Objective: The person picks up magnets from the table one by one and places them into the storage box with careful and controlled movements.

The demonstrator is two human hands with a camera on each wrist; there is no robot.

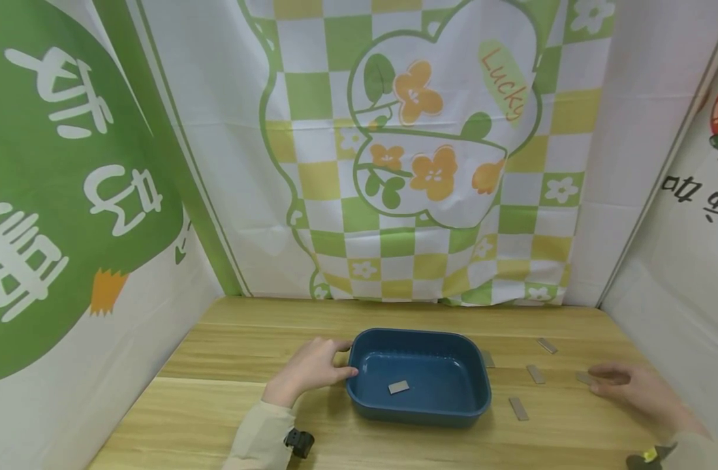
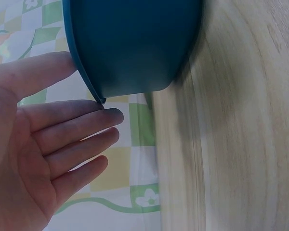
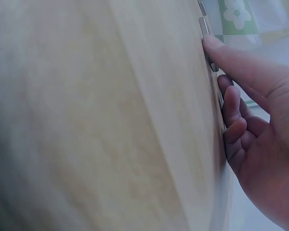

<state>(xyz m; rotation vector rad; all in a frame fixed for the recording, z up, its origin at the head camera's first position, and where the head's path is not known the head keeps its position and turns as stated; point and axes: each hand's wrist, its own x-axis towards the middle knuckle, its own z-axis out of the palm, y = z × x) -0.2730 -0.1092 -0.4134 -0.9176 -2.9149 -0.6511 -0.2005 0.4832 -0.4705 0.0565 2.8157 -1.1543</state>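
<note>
A dark blue rectangular basin [image 1: 418, 418] stands on the wooden table, with one small grey rectangular piece [image 1: 399, 387] lying inside. At the basin's left end is my left hand [image 1: 312, 369]; its thumb and forefinger touch the rim [image 2: 84, 72], the other fingers held straight. To the right, my right hand [image 1: 635, 391] is low over the table with thumb and fingertips at another thin grey piece [image 1: 583, 378]. The thumb covers part of that piece in the right wrist view, the other fingers curled against the tabletop [image 3: 111, 120].
Several similar grey pieces lie between basin and right hand: one piece [image 1: 547, 345] towards the back, one [image 1: 535, 374] in the middle, one [image 1: 518, 408] nearer, another [image 1: 488, 359] partly hidden by the basin. Printed curtains [image 1: 312, 196] hang behind and on both sides.
</note>
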